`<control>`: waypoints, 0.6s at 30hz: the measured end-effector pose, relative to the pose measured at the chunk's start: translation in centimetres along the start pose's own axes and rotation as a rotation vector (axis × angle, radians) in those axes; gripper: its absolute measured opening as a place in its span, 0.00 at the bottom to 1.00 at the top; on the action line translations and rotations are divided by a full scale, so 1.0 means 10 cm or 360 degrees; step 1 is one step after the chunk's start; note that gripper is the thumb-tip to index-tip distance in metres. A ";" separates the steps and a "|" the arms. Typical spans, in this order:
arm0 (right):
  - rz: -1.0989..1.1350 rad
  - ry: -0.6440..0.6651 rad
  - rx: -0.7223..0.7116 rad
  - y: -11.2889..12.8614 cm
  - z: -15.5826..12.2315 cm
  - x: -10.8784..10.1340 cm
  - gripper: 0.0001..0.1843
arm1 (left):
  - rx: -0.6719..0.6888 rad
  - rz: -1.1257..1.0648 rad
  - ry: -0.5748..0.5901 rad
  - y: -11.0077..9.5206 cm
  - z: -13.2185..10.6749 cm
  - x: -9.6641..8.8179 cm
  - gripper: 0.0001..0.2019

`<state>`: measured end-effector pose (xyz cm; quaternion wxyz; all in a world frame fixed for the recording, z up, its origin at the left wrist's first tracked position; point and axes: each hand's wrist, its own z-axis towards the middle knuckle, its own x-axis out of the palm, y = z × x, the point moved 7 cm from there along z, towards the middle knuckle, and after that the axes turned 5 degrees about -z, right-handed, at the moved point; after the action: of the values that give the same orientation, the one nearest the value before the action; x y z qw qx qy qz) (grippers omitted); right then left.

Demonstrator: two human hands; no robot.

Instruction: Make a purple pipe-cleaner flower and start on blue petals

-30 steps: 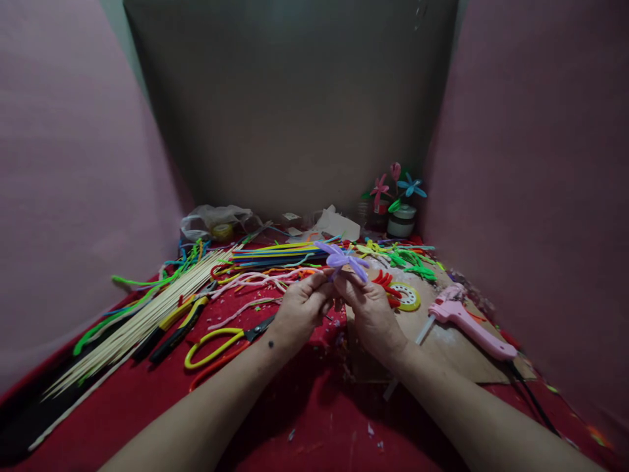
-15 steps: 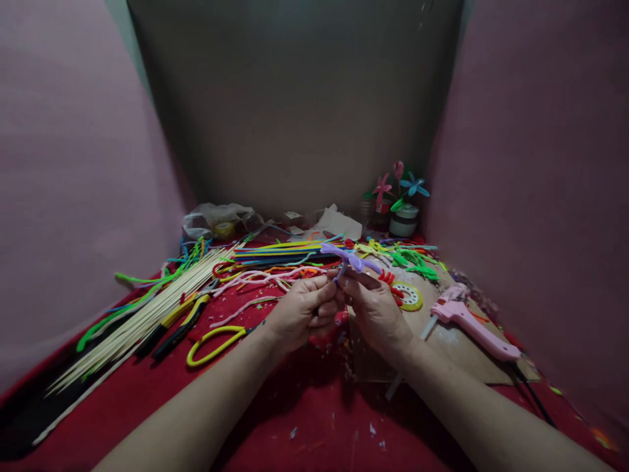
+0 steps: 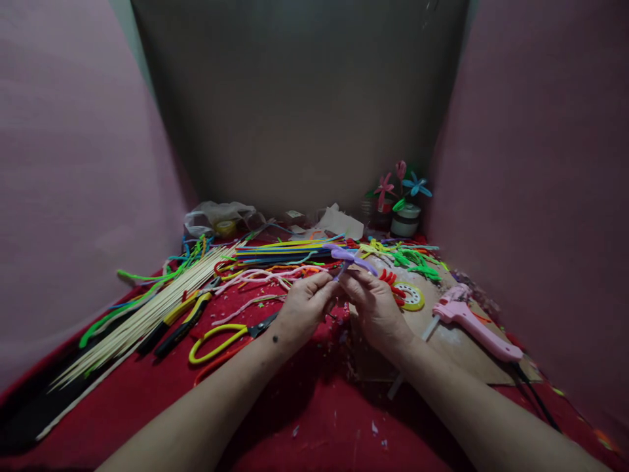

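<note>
The left hand (image 3: pixel 304 308) and right hand (image 3: pixel 376 308) pinch the base of one purple flower (image 3: pixel 354 259), its petals just above the fingertips. Too hard a twist could bend them. Left of the fingers: one pair of scissors (image 3: pixel 255 330), one of pliers (image 3: pixel 189 321); right: one yellow-rimmed disc (image 3: pixel 417 298), one pink glue gun (image 3: pixel 479 329).

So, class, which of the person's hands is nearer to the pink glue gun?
Right. The right hand is to the left of the pink glue gun, apart from its body; the left hand is farther left, beyond the right hand.
</note>
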<state>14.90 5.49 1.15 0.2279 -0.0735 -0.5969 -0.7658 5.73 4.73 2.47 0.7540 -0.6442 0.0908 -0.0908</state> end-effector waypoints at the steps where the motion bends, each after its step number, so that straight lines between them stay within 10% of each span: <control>1: 0.0021 0.0013 -0.0002 0.00 0.00 0.00 0.07 | -0.0070 -0.0111 0.0035 0.01 0.00 0.02 0.14; 18: 0.0171 0.0026 -0.0003 0.07 0.02 0.01 0.03 | -0.0369 -0.0809 0.0418 0.09 -0.07 0.14 0.07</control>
<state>15.13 5.53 1.85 0.2736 -0.0995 -0.5895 -0.7535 6.93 3.83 1.41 0.6103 -0.7108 0.0332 -0.3480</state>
